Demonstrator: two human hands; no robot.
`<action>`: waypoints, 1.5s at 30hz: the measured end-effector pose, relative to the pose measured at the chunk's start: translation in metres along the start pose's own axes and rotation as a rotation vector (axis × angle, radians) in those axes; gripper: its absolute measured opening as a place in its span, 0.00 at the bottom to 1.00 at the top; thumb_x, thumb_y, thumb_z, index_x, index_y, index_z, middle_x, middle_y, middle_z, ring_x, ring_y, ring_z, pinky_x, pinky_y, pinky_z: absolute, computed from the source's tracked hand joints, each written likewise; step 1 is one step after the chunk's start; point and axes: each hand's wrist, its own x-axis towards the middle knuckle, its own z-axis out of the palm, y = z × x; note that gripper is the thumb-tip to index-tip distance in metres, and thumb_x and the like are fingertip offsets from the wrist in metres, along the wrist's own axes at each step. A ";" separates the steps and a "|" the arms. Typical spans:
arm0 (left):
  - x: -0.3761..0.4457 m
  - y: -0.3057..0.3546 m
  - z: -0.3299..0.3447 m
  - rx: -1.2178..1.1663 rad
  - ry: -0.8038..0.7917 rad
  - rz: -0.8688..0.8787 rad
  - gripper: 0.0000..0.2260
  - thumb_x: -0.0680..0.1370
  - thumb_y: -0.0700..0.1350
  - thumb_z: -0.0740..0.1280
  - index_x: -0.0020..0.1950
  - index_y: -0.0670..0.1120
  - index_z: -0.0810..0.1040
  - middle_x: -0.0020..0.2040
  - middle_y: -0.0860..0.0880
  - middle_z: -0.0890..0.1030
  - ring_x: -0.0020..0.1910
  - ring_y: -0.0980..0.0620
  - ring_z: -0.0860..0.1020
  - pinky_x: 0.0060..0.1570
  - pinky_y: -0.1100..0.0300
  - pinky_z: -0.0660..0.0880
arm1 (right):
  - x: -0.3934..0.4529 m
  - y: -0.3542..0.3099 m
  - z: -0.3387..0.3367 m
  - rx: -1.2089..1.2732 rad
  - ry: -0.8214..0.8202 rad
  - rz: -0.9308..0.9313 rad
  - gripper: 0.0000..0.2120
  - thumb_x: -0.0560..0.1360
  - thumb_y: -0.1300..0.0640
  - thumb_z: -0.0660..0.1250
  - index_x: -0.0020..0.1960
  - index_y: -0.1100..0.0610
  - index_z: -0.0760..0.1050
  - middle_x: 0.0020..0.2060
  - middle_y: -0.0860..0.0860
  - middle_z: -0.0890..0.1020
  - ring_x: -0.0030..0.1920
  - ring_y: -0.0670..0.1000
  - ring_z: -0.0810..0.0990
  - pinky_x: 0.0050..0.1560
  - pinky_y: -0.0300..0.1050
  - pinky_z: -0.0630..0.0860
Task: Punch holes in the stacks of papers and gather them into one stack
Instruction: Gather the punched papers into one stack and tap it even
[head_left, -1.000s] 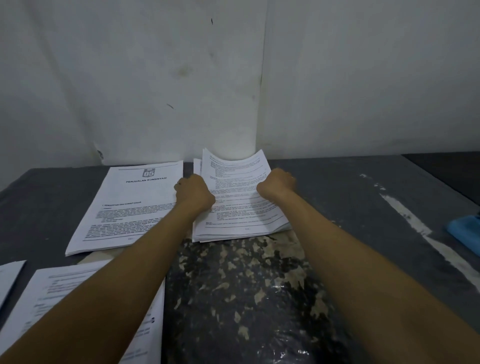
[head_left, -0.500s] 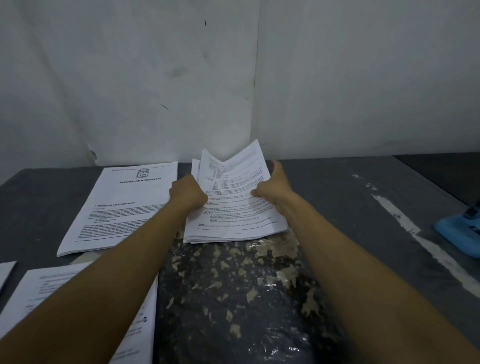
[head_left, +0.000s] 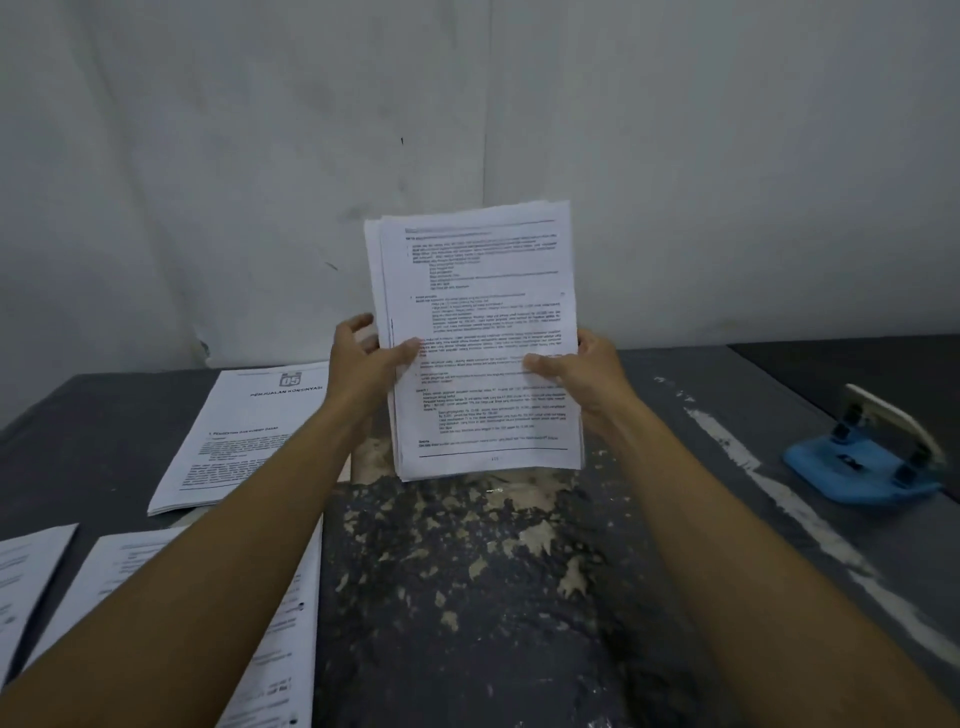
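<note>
Left hand and right hand grip the paper stack upright by its side edges, bottom edge near the table, probably to square the sheets for the hole punch.

One head cam, looks fwd and down over table, close in, faces wall

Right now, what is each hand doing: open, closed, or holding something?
Left hand: grips the left edge of the upright paper stack.
Right hand: grips the stack's right edge.
</note>
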 end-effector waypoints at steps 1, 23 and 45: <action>-0.006 0.009 0.001 -0.007 -0.041 0.036 0.24 0.76 0.43 0.74 0.69 0.47 0.71 0.60 0.50 0.82 0.53 0.48 0.84 0.52 0.46 0.82 | -0.006 -0.005 -0.003 0.014 0.011 -0.025 0.14 0.69 0.67 0.77 0.51 0.54 0.81 0.48 0.49 0.86 0.46 0.51 0.86 0.46 0.47 0.84; -0.093 0.030 0.000 0.091 -0.209 0.352 0.16 0.75 0.43 0.74 0.61 0.50 0.77 0.57 0.53 0.84 0.51 0.53 0.84 0.46 0.56 0.83 | -0.094 -0.002 -0.025 -0.017 0.104 -0.157 0.12 0.74 0.68 0.71 0.55 0.56 0.77 0.46 0.46 0.83 0.44 0.43 0.82 0.35 0.32 0.78; -0.101 0.032 0.008 0.060 -0.213 0.293 0.12 0.71 0.45 0.78 0.52 0.53 0.82 0.49 0.55 0.85 0.44 0.57 0.85 0.41 0.61 0.81 | -0.106 -0.002 0.000 0.009 0.219 -0.125 0.18 0.72 0.65 0.68 0.60 0.55 0.73 0.51 0.51 0.82 0.50 0.51 0.82 0.45 0.47 0.83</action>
